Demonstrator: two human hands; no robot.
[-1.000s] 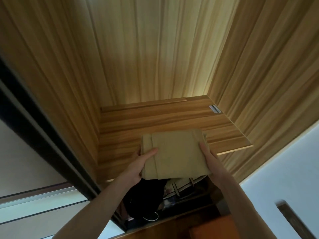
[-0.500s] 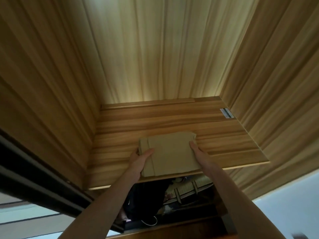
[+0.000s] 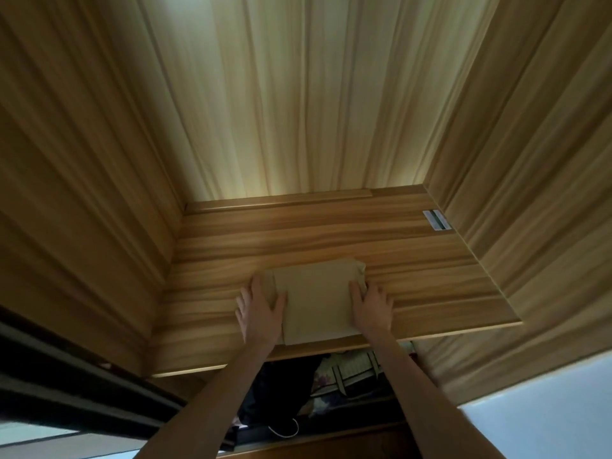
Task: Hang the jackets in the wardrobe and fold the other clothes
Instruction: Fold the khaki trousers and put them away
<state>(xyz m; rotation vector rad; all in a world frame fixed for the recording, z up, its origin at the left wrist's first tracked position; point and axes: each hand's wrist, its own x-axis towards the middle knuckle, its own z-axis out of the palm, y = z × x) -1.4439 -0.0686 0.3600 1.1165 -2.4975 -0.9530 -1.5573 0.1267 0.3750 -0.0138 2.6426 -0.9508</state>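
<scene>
A folded khaki garment (image 3: 314, 299) lies flat on the wooden wardrobe shelf (image 3: 430, 276), near its front edge. My left hand (image 3: 260, 309) rests flat on the garment's left side with fingers spread and straight. My right hand (image 3: 371, 304) lies flat on its right side, fingers straight and pointing toward the back of the wardrobe. Both forearms reach up from below the shelf.
Wooden side walls and a lit back panel (image 3: 298, 111) enclose the shelf. A small white label (image 3: 437, 220) sits at the shelf's back right. Below the shelf hang a dark garment (image 3: 281, 392) and a light patterned item (image 3: 347, 369). A dark sliding-door track (image 3: 66, 385) runs at lower left.
The garment has gone from being held at the shelf's edge to lying fully on the shelf. Both hands slid forward and flattened on top of it.
</scene>
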